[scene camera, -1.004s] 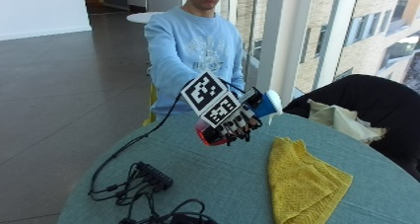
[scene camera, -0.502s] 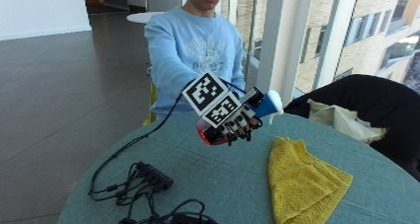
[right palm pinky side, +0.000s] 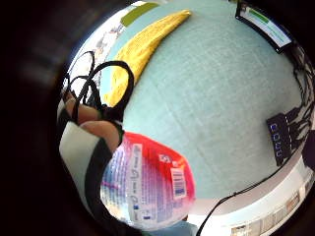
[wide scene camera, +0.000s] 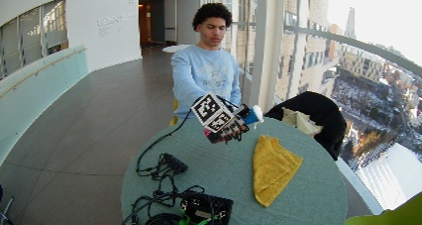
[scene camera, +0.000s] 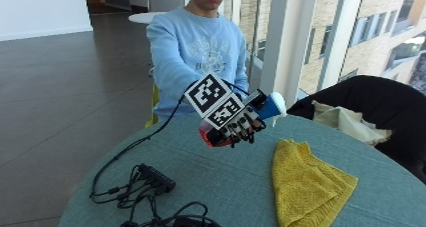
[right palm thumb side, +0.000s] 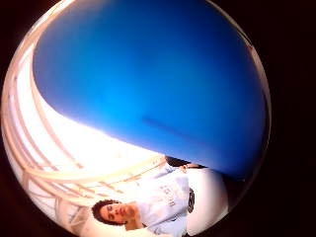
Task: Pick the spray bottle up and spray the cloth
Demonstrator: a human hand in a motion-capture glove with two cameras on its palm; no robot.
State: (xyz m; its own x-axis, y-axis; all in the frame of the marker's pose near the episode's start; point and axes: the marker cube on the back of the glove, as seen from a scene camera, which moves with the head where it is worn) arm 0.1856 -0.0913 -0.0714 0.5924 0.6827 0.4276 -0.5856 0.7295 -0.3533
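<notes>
Aloft, spray bottle, blue-and-white head, red base, in right hand

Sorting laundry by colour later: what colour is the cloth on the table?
The cloth is yellow, clearest in the outside view.

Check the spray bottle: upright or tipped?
Tipped. The gloved right hand holds the spray bottle off the table, blue head slanting toward the yellow cloth.

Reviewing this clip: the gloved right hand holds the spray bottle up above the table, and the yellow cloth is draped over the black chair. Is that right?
Not quite. The right hand does hold the spray bottle up above the table, but the yellow cloth lies on the table itself, not over the black chair. The outside view shows this.
</notes>
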